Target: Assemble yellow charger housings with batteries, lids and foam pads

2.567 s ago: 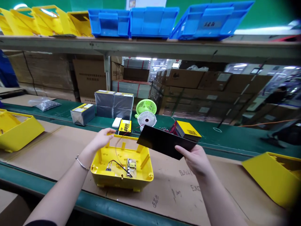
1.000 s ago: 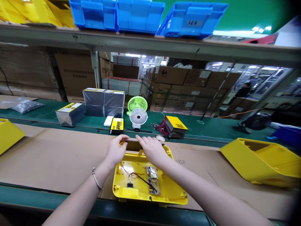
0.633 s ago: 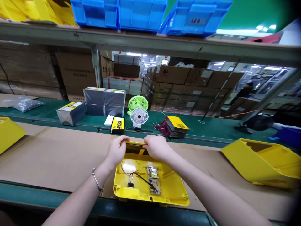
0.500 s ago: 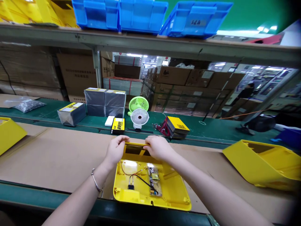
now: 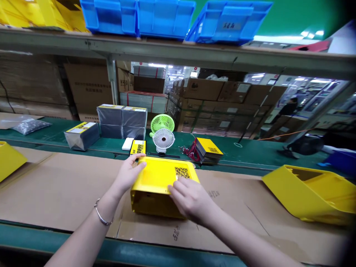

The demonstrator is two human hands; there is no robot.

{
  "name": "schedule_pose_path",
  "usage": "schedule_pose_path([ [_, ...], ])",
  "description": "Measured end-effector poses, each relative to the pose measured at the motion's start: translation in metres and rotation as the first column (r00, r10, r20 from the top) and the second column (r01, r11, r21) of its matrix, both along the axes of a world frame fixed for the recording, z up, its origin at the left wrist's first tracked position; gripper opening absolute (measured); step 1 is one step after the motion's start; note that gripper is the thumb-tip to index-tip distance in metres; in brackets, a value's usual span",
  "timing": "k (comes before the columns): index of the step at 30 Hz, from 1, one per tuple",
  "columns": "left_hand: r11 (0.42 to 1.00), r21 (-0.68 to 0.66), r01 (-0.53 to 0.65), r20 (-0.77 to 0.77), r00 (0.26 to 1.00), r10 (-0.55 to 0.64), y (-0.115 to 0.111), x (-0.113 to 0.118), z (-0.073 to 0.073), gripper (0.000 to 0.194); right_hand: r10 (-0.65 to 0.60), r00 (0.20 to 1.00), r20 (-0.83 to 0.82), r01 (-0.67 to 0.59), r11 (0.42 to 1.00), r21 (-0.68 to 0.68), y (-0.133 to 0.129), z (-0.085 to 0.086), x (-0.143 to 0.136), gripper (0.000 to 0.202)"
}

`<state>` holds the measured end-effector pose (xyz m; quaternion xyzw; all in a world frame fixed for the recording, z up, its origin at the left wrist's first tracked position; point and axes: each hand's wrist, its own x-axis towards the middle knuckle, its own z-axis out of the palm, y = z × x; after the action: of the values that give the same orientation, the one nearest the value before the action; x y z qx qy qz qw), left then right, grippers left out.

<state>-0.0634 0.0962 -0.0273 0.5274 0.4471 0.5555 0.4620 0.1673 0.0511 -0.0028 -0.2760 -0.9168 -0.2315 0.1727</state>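
A yellow plastic housing stands on the cardboard in front of me, with a black QR code on its top face. Its dark hollow side is turned toward me, and the circuit board and wires are out of sight. My left hand grips the far left corner, thumb on the top face and fingers over the edge. At the front right, my right hand has its fingers curled round the near top edge, just below the QR code. Some of its fingertips are hidden.
Cardboard covers the green bench. Another yellow housing lies to the right. Behind stand a white fan, a green fan, a stack of yellow-topped panels and wrapped grey blocks. Blue bins sit on the shelf overhead.
The housing has been tipped up from lying with its inside facing up; its QR-code face now shows. My right hand has moved down toward me to the near edge, my left slightly left.
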Motion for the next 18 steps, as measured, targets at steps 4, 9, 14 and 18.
schedule_pose_path([
  [4,0.997,-0.06,0.05,-0.168,0.984,-0.059,0.003,0.004,-0.003,0.052,0.039,0.996,-0.083,-0.055,0.98,-0.194,-0.016,0.001,0.004,0.019],
  [9,0.986,-0.156,0.055,-0.265,0.96,-0.095,0.011,0.006,0.007,0.043,-0.212,0.923,-0.322,0.06,0.904,-0.424,0.01,0.018,0.021,0.031],
  [14,0.998,0.014,-0.055,-0.437,0.898,0.056,0.018,0.007,0.004,0.028,-0.508,0.84,-0.191,0.206,0.624,-0.753,0.05,0.01,0.039,0.08],
  [18,0.999,0.037,-0.026,-0.446,0.894,0.04,0.033,0.003,-0.005,0.03,-0.572,0.78,-0.252,0.142,0.554,-0.82,0.06,0.001,0.039,0.06],
])
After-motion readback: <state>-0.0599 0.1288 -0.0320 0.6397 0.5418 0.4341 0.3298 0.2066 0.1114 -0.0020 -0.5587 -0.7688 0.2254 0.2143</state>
